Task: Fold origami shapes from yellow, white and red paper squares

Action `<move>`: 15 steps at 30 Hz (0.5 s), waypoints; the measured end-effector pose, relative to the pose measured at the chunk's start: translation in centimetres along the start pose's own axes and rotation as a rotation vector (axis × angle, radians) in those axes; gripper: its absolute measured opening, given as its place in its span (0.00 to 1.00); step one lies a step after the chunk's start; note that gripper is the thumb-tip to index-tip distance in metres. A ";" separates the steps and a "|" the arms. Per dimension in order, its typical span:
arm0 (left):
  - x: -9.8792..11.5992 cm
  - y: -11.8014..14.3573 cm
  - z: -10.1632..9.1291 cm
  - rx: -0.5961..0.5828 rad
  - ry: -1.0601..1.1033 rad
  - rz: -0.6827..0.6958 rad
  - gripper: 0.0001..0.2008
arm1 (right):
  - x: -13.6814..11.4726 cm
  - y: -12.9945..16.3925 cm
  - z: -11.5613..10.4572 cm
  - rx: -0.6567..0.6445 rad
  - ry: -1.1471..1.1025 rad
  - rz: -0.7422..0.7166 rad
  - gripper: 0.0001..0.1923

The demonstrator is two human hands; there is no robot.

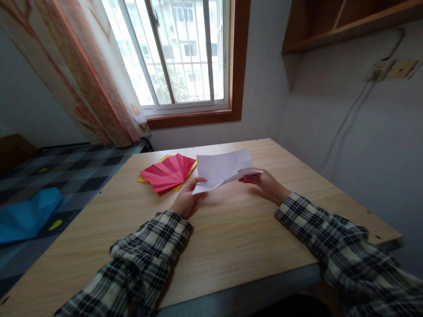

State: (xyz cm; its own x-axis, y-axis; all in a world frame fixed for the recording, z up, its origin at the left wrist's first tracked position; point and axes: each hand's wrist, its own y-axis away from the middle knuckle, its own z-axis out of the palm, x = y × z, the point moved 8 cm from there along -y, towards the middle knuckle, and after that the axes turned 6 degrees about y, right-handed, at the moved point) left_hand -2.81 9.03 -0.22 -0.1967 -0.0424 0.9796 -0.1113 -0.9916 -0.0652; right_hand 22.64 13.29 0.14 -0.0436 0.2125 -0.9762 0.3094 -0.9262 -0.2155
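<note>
You pinch a white sheet of paper (223,167) between thumb and fingers of your left hand (187,198) at its near left corner; your right hand (264,182) grips its right side, the fingers partly hidden by the paper. The sheet is over the far half of the wooden table (231,237), bent along its near side. Just left of it, and close to your left hand, lies a pleated red paper (168,174), resting on yellow paper (143,179) that shows around its edges. Further left, off the tabletop, a blue folded paper (31,213) sits on a checked cloth (89,171). Beyond the table are a curtain (89,75) and a barred window (185,57); at your right, a shelf (350,33) and a cable (346,114) hang on the wall.
</note>
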 end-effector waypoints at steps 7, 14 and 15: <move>1.5 0.4 0.5 -0.021 -0.187 0.104 0.16 | -0.2 0.5 0.8 -0.077 0.197 -0.006 0.14; 1.6 0.2 0.5 0.052 -0.152 0.139 0.16 | -1.8 1.5 1.2 -0.025 0.400 -0.145 0.23; 1.7 0.2 0.4 0.053 -0.177 0.165 0.16 | -2.2 1.7 1.6 -0.040 0.423 -0.182 0.24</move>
State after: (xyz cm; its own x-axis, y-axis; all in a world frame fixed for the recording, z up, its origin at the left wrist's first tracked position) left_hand -2.77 8.73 1.53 -0.0335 -0.2202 0.9749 -0.0392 -0.9744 -0.2215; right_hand 21.76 10.79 1.90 0.2889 0.4864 -0.8246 0.3689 -0.8513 -0.3730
